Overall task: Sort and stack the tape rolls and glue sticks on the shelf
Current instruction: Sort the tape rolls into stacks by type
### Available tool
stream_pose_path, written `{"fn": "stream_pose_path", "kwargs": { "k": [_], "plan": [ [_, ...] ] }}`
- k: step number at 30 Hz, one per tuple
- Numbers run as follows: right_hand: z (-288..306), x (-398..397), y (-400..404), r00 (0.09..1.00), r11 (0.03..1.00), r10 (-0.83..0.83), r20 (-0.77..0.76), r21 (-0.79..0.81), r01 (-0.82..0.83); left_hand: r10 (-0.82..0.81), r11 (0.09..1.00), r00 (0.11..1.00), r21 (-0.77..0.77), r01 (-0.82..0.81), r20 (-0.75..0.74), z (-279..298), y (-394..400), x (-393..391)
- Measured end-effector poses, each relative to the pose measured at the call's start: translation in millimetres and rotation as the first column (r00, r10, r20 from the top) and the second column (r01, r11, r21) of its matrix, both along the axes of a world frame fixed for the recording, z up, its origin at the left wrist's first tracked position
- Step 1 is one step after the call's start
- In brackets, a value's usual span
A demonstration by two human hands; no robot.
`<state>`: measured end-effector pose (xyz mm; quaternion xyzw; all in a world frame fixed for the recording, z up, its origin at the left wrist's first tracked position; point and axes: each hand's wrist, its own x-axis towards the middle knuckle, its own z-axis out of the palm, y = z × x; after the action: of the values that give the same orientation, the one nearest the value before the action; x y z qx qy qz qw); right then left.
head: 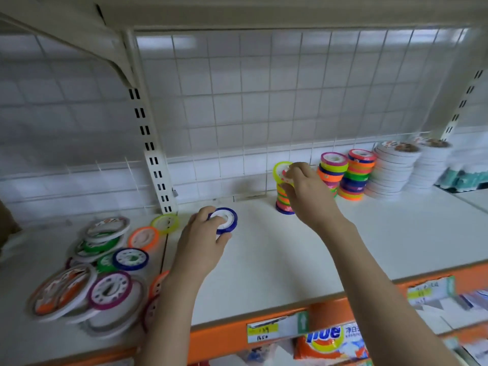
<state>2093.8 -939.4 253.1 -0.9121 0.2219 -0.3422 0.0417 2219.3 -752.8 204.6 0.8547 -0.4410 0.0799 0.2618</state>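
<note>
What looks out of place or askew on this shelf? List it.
The loose tape rolls at the shelf's left end lie in an overlapping, tilted heap, unlike the upright stacks on the right. The yellow-green roll in the right hand is tilted above a short, uneven stack.

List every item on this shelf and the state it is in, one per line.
Left hand: grips a blue tape roll.
Right hand: holds a yellow tape roll, tilted, atop a short stack.
Two colored stacks: upright.
White tape stacks: upright, leaning slightly.
Loose rolls: scattered, unsorted.
</note>
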Motion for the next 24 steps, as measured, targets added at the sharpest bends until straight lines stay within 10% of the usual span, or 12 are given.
{"fn": "stream_pose_path", "kwargs": {
  "k": [24],
  "plan": [
    [14,20,-56,0.933,0.991,-0.13,-0.336,-0.01,0.135,0.007,0.999,1.0,0.049,-0.008,0.023,-8,9,7]
  ]
}}
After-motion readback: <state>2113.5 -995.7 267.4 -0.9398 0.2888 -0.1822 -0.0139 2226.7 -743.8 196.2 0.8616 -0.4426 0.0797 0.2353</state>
